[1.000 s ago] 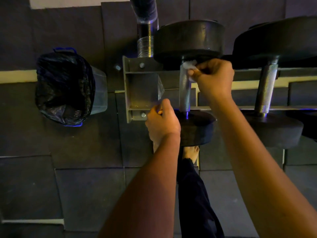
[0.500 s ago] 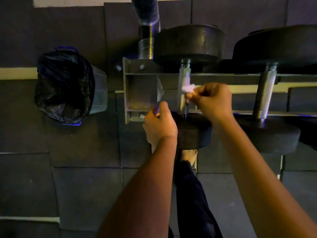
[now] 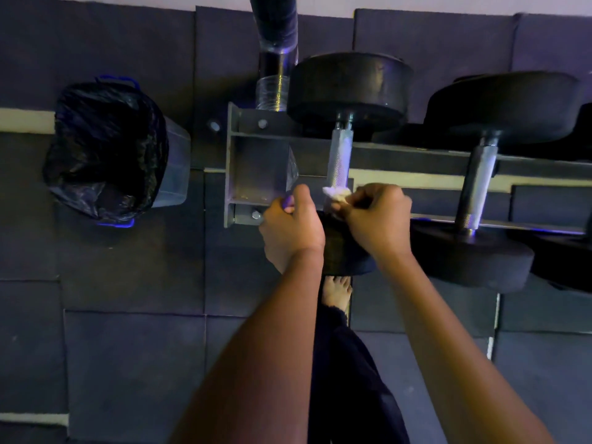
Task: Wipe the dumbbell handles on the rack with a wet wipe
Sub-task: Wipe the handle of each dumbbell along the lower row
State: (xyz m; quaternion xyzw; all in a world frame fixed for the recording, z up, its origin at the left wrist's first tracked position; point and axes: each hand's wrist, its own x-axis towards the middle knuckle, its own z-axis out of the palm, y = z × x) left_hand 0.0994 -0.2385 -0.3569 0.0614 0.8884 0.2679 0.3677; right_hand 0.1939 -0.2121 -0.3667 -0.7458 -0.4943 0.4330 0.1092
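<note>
1. There is a single view, from a camera worn on the person's head, above the grey steel rack [image 3: 256, 161].
2. It faces steeply down and slightly forward. Dark rubber floor tiles [image 3: 128, 363] fill most of the frame, and a bare foot [image 3: 336, 291] shows directly beneath.
3. It is near: both forearms run from the bottom edge to the left hand [image 3: 291, 232] and right hand [image 3: 378, 219] at mid-frame.
4. The wide lens takes in a grey bin with a black liner [image 3: 105, 149] at far left.

Dark rubber floor tiles [image 3: 128, 363] are covering the room, with a pale strip [image 3: 25, 120] running across them. A grey bin [image 3: 175, 168] is standing there, lined with a black bag [image 3: 105, 149]. Dim violet light is falling, and a pale band [image 3: 416, 1] at the top is perhaps showing wall.
</note>
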